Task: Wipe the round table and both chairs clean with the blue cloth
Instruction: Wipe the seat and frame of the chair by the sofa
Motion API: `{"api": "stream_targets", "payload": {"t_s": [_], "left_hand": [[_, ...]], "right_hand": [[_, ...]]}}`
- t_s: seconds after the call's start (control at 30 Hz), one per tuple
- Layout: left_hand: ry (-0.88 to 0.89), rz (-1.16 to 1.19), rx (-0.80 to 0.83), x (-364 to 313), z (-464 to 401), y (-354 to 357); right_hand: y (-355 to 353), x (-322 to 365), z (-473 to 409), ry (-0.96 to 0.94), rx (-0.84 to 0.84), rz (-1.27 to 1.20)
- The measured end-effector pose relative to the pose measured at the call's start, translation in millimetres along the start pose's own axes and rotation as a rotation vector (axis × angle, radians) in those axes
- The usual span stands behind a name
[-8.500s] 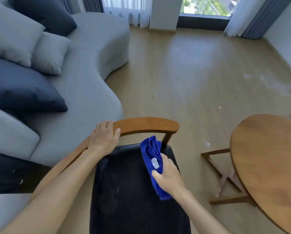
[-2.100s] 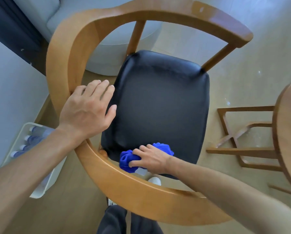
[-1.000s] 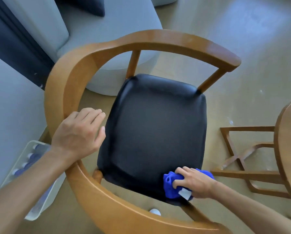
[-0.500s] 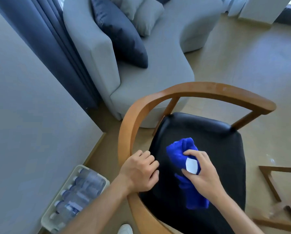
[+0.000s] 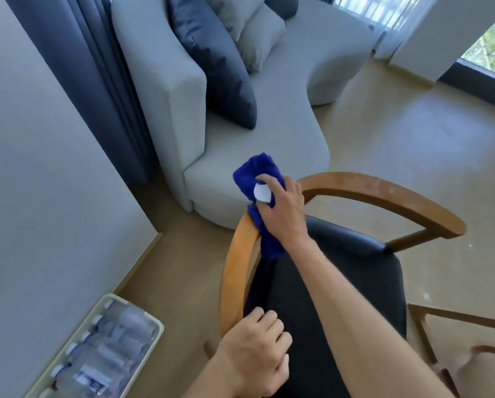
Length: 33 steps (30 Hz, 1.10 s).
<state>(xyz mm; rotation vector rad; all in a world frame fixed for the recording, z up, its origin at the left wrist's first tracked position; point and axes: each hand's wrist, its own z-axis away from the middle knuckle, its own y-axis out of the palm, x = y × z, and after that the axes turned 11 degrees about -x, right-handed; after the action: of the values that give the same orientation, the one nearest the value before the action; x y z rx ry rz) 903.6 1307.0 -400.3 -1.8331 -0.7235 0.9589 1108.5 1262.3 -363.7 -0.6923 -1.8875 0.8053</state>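
Looking down from the head cam: right hand grips the blue cloth against the chair's curved wooden rail, white tag blank. Left hand curls round the rail's near end. Bottle labels are too blurry to read.

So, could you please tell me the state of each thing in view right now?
blue cloth: bunched, pressed on the chair's rail.
right hand: gripping the cloth.
left hand: curled on the rail's near end.
chair: upright, black seat bare.
pack of bottles: wrapped, on the floor.
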Motion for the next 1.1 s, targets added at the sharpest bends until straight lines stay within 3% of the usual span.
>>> {"api": "stream_targets", "payload": {"t_s": [0.1,0.2,0.27,0.33,0.43,0.53,0.6,0.67,0.83,0.9,1.03,1.1], "left_hand": [[-0.013,0.021,-0.121,3,-1,6],[-0.007,-0.015,-0.192,8,-2,12],[-0.005,-0.03,-0.22,11,-1,15],[-0.012,-0.038,-0.214,13,-1,16],[-0.026,-0.051,-0.156,12,1,16],[-0.048,-0.053,-0.07,7,-5,11],[-0.043,-0.036,-0.074,7,-8,8],[-0.033,-0.023,-0.088,9,-12,4],[-0.048,-0.061,-0.057,7,-9,1],[-0.057,-0.06,-0.045,7,-8,3],[-0.071,-0.072,0.037,9,-10,0],[-0.14,-0.037,0.085,2,-7,-4]], "right_hand": [[16,-45,-51,0.086,0.105,0.219],[26,-71,-67,0.206,0.085,0.386],[27,-68,-65,0.218,0.044,0.378],[24,-45,-53,0.167,0.041,0.197],[11,6,3,-0.1,0.088,-0.084],[-6,27,47,-0.555,0.215,-0.159],[-9,16,34,-0.687,0.264,-0.181],[-6,3,8,-0.593,0.218,-0.202],[10,-36,-43,0.103,0.097,-0.144],[11,-33,-44,0.148,0.077,-0.104],[3,18,29,-0.282,0.094,-0.157],[-8,28,77,-0.597,0.226,-0.163]]}}
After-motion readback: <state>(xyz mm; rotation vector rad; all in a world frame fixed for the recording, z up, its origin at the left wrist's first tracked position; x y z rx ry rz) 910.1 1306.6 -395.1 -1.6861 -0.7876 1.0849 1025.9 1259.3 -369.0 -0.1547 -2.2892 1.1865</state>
